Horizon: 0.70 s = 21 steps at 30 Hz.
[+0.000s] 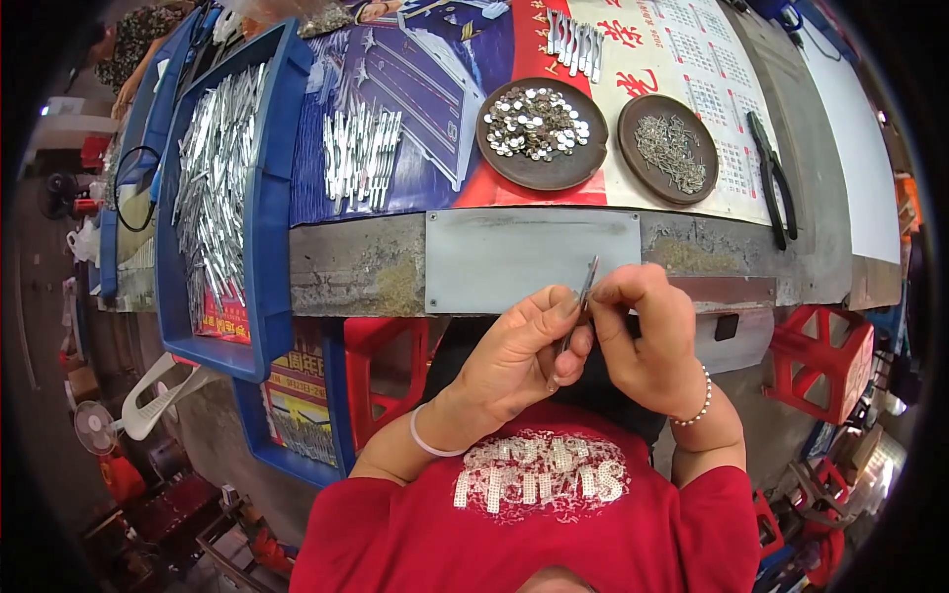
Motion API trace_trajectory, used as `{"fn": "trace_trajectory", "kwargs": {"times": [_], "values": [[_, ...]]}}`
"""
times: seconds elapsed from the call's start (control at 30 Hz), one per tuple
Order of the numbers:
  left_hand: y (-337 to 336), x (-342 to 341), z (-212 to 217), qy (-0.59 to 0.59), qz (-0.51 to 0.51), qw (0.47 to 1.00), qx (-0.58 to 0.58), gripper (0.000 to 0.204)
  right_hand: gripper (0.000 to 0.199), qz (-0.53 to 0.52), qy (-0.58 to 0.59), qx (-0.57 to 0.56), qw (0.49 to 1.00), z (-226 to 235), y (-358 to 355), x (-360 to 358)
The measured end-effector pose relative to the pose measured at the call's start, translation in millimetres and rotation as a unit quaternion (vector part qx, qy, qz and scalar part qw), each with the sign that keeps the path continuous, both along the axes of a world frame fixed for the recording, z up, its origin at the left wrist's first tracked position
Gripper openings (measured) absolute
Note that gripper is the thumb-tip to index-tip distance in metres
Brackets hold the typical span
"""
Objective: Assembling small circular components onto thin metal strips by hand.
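Note:
Near the front edge of the bench, my left hand (524, 341) pinches a thin, shiny metal piece (591, 272) between thumb and fingers, its narrow end pointing up. My right hand (647, 326) meets it from the other side, thumb and fingertips closed at the piece. Whether a small part sits in the right fingertips cannot be made out. Just beyond both hands lies a grey metal plate (494, 262) set on the bench edge. A brown dish (544, 182) of small, shiny round discs (539, 119) and another dish (694, 117) of tiny pins (672, 153) stand farther back.
At left, a blue tray (272, 208) holds many slim metal strips (217, 158); a lower blue tray (341, 415) sits beneath. More strips (361, 158) lie on the printed sheet, with another group (575, 44) behind. Pliers (773, 183) lie right. Red stools (825, 361) stand below.

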<state>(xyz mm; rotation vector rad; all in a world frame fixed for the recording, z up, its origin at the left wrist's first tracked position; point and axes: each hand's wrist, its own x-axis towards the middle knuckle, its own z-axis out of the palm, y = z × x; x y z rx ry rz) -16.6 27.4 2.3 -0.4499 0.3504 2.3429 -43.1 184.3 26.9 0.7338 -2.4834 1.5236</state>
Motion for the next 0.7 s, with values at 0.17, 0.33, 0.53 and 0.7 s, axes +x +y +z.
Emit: {"fn": "trace_trajectory", "kwargs": {"times": [0.17, 0.33, 0.53, 0.7], "values": [[2.8, 5.3, -6.7, 0.062, 0.029, 0.993, -0.1, 0.017, 0.026, -0.006, 0.056, 0.099, 0.993, 4.4, -5.2, 8.2], [-0.3, 7.1, 1.9, 0.105, 0.03, 0.994, -0.026, 0.017, 0.026, 0.014, -0.282, -0.158, 0.946, 4.0, 5.0, 3.9], [5.6, 10.1, 2.1, 0.08, 0.024, 0.996, -0.031, 0.017, 0.01, -0.006, -0.075, -0.081, 0.994, -6.7, -0.4, 19.5], [2.8, 13.8, 2.8, 0.112, 0.012, 0.99, -0.085, 0.017, 0.012, 0.071, -0.24, -0.236, 0.939, -11.1, 2.8, 13.4]]}}
